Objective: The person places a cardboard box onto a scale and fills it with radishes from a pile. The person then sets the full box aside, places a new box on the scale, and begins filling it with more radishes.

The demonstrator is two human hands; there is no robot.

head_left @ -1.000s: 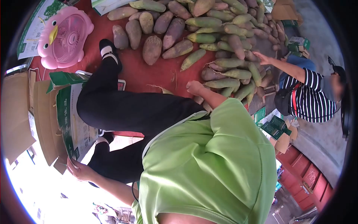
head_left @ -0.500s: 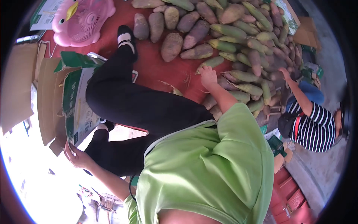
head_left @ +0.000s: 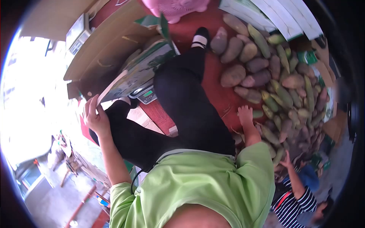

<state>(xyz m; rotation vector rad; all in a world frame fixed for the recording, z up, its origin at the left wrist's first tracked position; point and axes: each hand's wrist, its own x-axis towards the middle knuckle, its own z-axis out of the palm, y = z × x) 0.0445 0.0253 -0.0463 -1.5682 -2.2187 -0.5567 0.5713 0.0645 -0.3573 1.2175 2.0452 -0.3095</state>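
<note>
My left hand (head_left: 94,118) is closed on the near edge of a printed cardboard box (head_left: 142,70), which is tilted between my legs and the left side. The box's inside is mostly hidden in shadow. To the right, my right hand (head_left: 246,114) lies on the red floor covering with its fingers curled over a green radish (head_left: 258,114), whose end pokes out past them. Beside it spreads a big heap of radishes (head_left: 283,93), some green, others brownish purple. Below the box shows a digital scale (head_left: 147,96) with a lit green display.
A pink fan (head_left: 175,8) stands at the top. White cartons (head_left: 275,17) lie behind the heap. At lower right, another person in a striped shirt (head_left: 294,208) reaches a hand (head_left: 287,161) to the heap's edge. A metal case (head_left: 78,34) is at upper left.
My view has swung, so the heap and fan sit farther right. The box leans over more, with my left hand still on its edge. My right hand stays at the green radish.
</note>
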